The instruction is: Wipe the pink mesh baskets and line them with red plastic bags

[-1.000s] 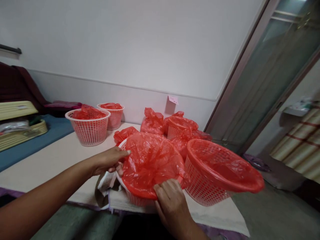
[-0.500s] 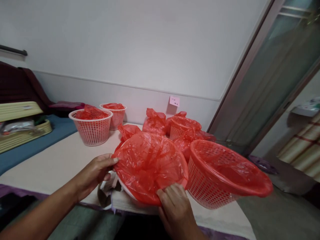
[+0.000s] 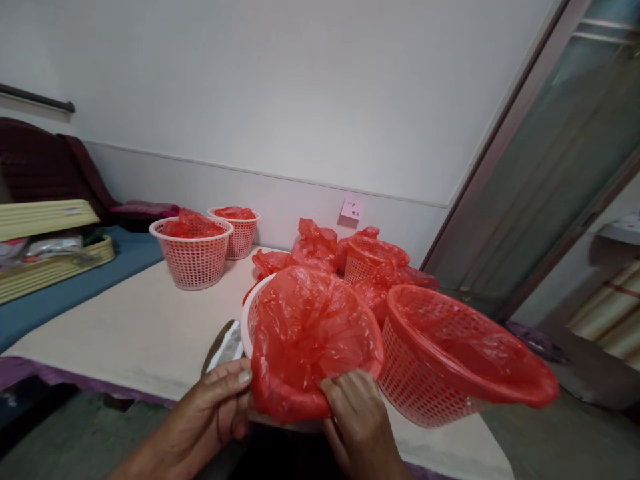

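A white plastic basket point(image 3: 247, 327) in front of me has a red plastic bag point(image 3: 305, 333) spread inside it. The bag covers the right and near rim, while the left rim is bare. My right hand point(image 3: 357, 413) is closed over the near rim, gripping the bag there. At the near left, my left hand point(image 3: 220, 403) has its thumb against the bag's edge, with fingers curled beneath; it appears to pinch the film. Close on the right stands a tilted-looking basket point(image 3: 430, 373) whose rim is wrapped in another red bag point(image 3: 480, 340).
Two white baskets point(image 3: 195, 263) with red bags stand at the back left. Behind my basket are crumpled red bags point(image 3: 317, 243) and another lined basket point(image 3: 363, 263). A brown and white object point(image 3: 225, 347) lies left of my basket. A pink note point(image 3: 351, 208) is on the wall.
My left hand has moved down and slightly right along the rim. The bag has come away from the left rim, baring it. My right hand keeps its grip at the near rim.
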`<state>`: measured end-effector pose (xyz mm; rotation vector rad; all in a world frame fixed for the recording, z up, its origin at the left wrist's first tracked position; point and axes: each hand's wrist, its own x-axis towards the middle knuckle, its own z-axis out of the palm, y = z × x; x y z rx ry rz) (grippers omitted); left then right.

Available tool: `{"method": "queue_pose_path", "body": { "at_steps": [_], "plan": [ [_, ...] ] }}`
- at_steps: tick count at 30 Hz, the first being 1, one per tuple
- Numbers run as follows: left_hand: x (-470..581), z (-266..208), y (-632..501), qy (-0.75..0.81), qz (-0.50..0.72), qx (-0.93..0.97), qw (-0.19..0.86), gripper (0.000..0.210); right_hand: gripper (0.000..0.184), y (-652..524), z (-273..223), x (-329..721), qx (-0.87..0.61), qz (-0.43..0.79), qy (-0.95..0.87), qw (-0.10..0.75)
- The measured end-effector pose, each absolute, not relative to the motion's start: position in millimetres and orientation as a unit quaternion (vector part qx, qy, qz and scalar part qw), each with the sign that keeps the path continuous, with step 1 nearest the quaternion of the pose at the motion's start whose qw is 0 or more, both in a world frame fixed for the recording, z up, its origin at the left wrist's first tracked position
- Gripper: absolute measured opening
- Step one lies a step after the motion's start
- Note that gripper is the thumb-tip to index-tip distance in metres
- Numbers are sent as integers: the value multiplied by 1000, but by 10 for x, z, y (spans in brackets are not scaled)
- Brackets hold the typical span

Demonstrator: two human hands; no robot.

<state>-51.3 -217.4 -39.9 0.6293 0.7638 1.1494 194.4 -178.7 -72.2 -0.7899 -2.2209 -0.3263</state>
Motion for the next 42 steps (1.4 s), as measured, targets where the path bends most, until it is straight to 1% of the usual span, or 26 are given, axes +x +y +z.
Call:
{"method": "queue_pose_path", "body": {
  "at_steps": [4,10,14,18,22,25,29,34,37,42],
  "plan": [
    [-418,-438,-2215,341,553,262,714,17,22,-1790,-723,1929,-308,-125,-866,374],
    [-481,-548,-2100,360,650,157,651,13,24,-1796,-723,1930,-291,-142,-871,371],
    [-523,-598,-2063,345,658,95,663,13,25,-1797,-727,1932,-297,-136,-870,368],
    [-553,-617,-2018,344,652,71,672,17,23,-1785,-732,1927,-291,-141,-870,371],
    [-658,-621,-1921,313,645,53,695,16,24,-1791,-697,1919,-289,-155,-870,369],
    [-774,-605,-1887,293,636,82,709,14,25,-1814,-655,1925,-283,-162,-868,375],
    [-883,-594,-1926,290,604,131,731,2,24,-1817,-702,1934,-264,-167,-874,371],
    [-884,-611,-1989,298,605,177,717,12,22,-1770,-951,1931,-230,-226,-852,413],
    [-906,-567,-1991,337,581,210,710,15,24,-1774,-1013,1942,-224,-261,-841,417],
    [-1022,-303,-1937,365,543,306,691,7,23,-1819,-953,1946,-223,-272,-862,366]
  ]
}}
